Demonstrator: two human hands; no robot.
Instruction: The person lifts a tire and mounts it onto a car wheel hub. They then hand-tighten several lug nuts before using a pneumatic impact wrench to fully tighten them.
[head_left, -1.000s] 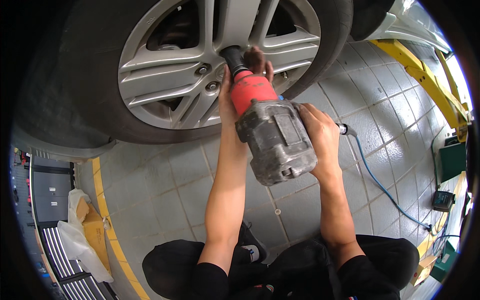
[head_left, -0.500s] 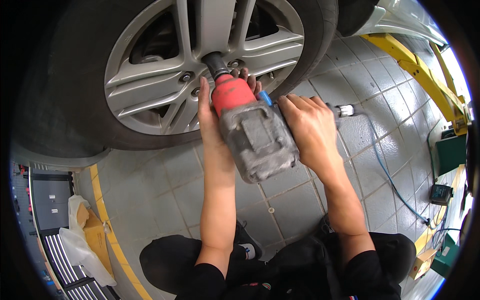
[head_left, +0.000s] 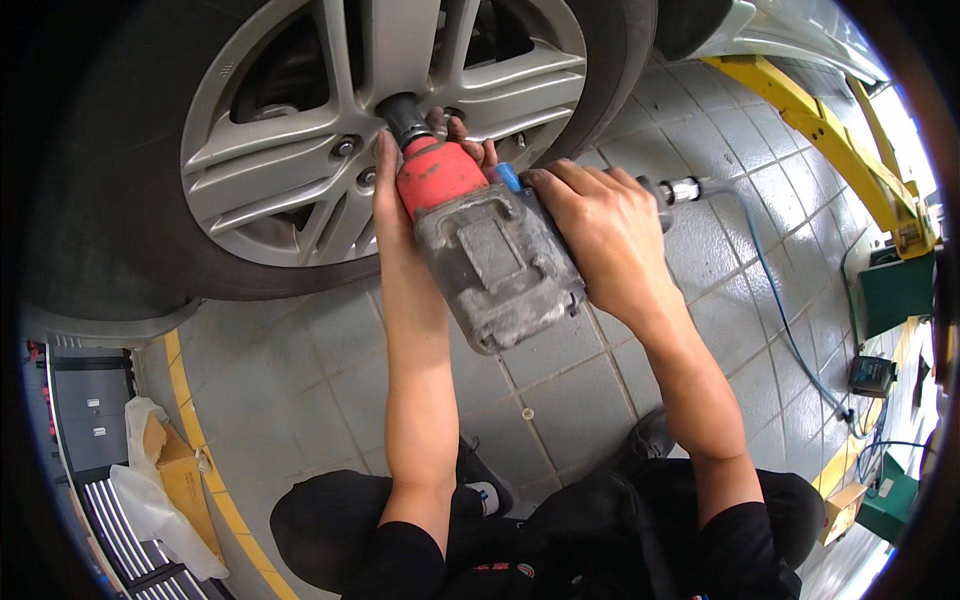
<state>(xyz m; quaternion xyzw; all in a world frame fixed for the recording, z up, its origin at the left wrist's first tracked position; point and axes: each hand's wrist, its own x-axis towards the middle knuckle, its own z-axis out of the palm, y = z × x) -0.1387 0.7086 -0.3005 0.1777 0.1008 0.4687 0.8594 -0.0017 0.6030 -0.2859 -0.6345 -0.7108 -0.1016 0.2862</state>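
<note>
An impact wrench [head_left: 497, 262] with a dark grey body and a red nose spans between my two hands. Its black socket [head_left: 403, 116] reaches into the hub area of a silver alloy wheel [head_left: 262, 158]; whether it sits on a nut is hidden. My left hand [head_left: 392, 185] cups the red nose from below, fingertips showing on the far side. Around the handle on the right, my right hand [head_left: 606, 232] is closed, beside a blue part [head_left: 508, 177]. Lug nuts [head_left: 346, 146] show in recesses of the wheel.
A blue air hose [head_left: 765, 285] runs from the wrench's handle across the grey tiled floor [head_left: 330, 385]. At right stand a yellow lift arm [head_left: 800, 115], green boxes [head_left: 897, 290] and a black case [head_left: 872, 376]. Left are a tool cabinet [head_left: 95, 410] and a cardboard box [head_left: 185, 490] in plastic.
In the view, wheel, wrench and both hands have shifted slightly left and up, along with the surroundings. Both hands keep their hold, and the socket stays in the wheel.
</note>
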